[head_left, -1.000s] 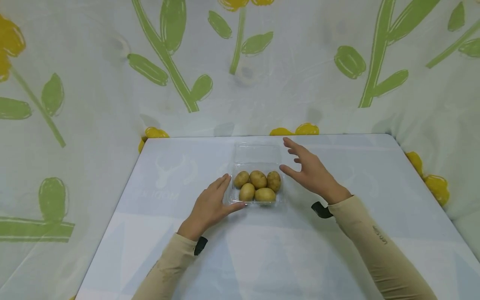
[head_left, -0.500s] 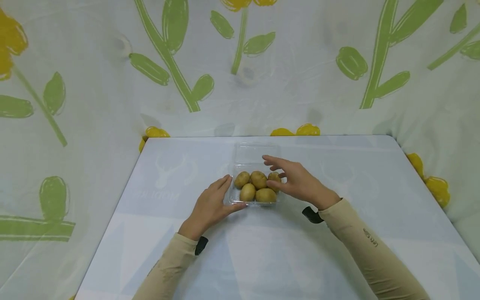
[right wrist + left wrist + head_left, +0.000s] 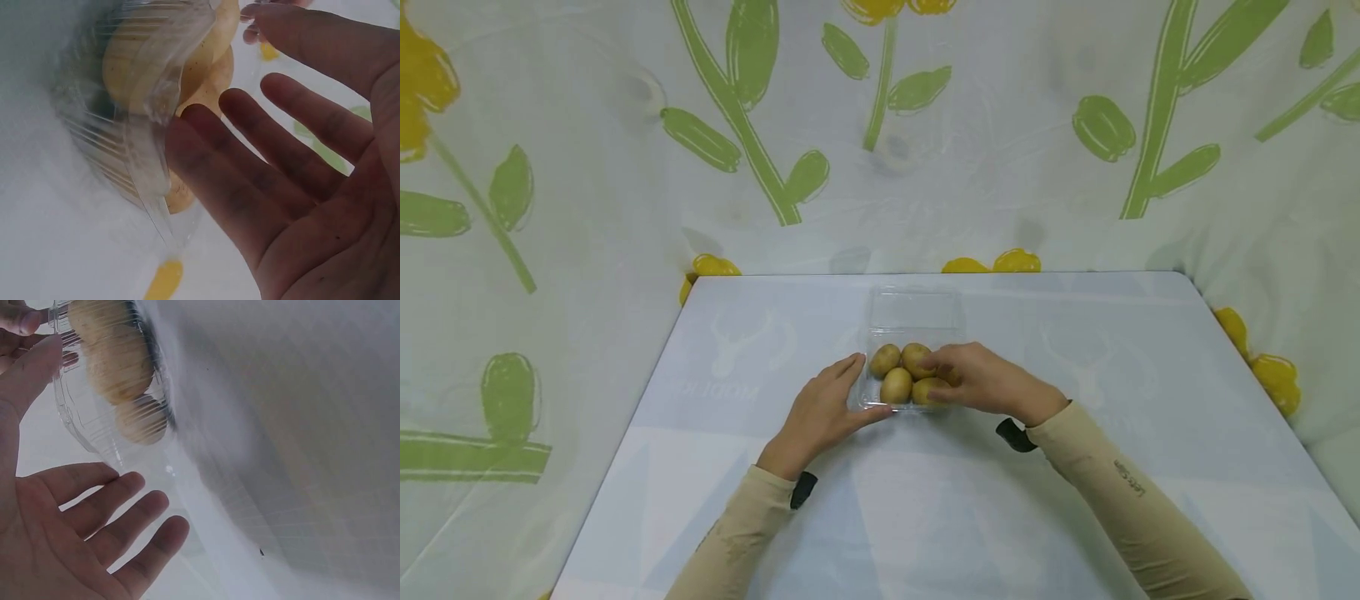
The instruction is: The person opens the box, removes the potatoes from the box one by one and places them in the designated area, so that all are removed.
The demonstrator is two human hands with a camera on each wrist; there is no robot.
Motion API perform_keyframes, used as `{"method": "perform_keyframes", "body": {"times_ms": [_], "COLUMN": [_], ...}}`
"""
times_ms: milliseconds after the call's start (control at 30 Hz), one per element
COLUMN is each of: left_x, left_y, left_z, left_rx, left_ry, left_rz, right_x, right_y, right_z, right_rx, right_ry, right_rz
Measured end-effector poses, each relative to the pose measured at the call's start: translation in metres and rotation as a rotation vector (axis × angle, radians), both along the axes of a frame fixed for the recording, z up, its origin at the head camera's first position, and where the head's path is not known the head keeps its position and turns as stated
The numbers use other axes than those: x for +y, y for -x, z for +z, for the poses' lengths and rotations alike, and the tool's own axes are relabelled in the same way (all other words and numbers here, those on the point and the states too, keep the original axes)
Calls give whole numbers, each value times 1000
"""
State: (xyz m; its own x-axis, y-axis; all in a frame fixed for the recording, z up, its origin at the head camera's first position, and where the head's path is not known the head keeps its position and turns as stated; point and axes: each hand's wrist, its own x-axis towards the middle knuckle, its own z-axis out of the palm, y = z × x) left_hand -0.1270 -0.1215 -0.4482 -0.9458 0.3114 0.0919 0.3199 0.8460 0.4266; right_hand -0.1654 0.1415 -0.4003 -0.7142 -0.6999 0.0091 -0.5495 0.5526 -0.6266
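Observation:
A clear plastic clamshell box [image 3: 872, 392] sits toward the back of the table, its lid [image 3: 916, 307] folded open to the rear. Inside lie several small yellow potatoes [image 3: 896, 387]. My left hand [image 3: 820, 408] steadies the box's left front corner; its fingers stretch along the side and the thumb reaches the front rim. In the left wrist view those fingers [image 3: 128, 494] look straight. Over the right part of the box, my right hand [image 3: 981, 379] reaches in among the potatoes, hiding the right-hand one. Its fingers [image 3: 250, 169] are nearly straight, the thumb spread apart.
The table [image 3: 737, 500] has a pale patterned top. Behind it and at both sides hangs a white curtain [image 3: 985, 167] printed with green leaves and yellow flowers. A black wrist strap [image 3: 1017, 435] shows at the right sleeve.
My right hand has come in from the right side, moving left and down over the potatoes. The left hand has stayed at the box's corner.

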Motion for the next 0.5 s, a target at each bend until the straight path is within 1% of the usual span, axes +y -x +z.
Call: {"method": "perform_keyframes", "body": {"times_ms": [200,500], "left_x": [0,0], "left_y": [-1,0], "left_z": [0,1], "left_rx": [-22,-18], "left_ry": [-8,-16], "left_rz": [-4,-5], "right_x": [-7,-12], "right_y": [0,0], "right_z": [-6,-10], "right_rx": [40,113], "right_ry": [-125,-144], "right_rz": [20,41]}}
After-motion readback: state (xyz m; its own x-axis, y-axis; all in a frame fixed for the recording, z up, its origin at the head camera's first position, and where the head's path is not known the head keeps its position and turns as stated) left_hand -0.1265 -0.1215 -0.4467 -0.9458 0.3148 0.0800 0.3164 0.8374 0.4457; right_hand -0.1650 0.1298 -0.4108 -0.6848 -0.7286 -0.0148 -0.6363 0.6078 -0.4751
